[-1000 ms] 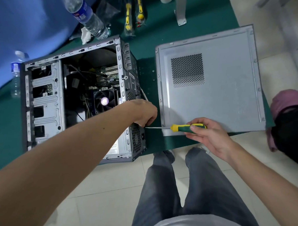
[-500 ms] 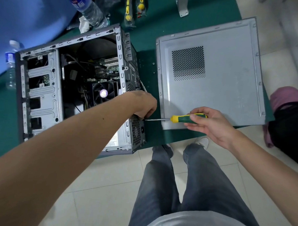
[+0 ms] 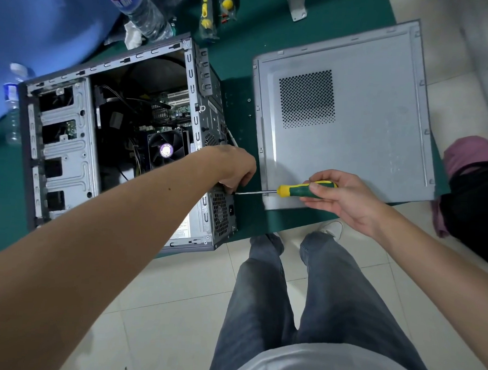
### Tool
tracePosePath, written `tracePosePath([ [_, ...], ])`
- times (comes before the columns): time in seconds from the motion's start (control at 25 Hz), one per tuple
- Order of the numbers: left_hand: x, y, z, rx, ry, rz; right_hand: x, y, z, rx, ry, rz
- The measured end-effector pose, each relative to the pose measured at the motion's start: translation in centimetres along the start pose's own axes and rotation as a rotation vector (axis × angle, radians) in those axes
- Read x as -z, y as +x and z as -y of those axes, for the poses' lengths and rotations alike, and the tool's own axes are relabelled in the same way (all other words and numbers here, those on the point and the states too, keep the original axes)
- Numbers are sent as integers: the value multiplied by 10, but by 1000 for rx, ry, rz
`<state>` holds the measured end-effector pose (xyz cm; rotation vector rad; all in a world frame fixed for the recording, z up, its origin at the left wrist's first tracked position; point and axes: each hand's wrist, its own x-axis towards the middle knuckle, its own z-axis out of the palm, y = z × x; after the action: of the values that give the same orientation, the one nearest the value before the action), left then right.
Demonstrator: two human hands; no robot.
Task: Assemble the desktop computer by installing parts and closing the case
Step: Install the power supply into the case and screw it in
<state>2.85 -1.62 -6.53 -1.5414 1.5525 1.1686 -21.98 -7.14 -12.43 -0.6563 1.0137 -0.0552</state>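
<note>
Hardly anything has moved vs. a sec ago: both hands stay at the rear of the case, and only the camera view drifts a bit. Right hand (image 3: 345, 199) has fingers and thumb curled round the green/yellow handle of the screwdriver (image 3: 304, 189), shaft held level and pointing left, tip meeting the rear panel of the computer case (image 3: 183, 143) just under the left hand (image 3: 235, 170). Left fingers are curled down at the tip, probably steadying a screw or the bit so it doesn't slip; can't tell whether they actually pinch anything, since the fingertips are hidden behind the knuckles. Tip sits right above the power supply (image 3: 220, 211) grille at the near rear corner, so my guess is a PSU screw is being driven w/ the case lying on its side, open face up, fan and board exposed. Side panel (image 3: 346, 119) lies flat on the green mat (image 3: 242, 59), well apart from the case on the right, parked there for closing later, so the task is still at the install stage. Spare screwdrivers (image 3: 214, 15) in a packet lie at the far edge, a water bottle (image 3: 138, 9) near the case's far corner, another bottle (image 3: 13, 102) at its left.
</note>
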Motion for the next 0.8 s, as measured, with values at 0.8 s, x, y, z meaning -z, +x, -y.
tracePosePath([
  [0.8,-106,-79,-8,413,-746,-1070,-20,9,14,2,-498,-75],
])
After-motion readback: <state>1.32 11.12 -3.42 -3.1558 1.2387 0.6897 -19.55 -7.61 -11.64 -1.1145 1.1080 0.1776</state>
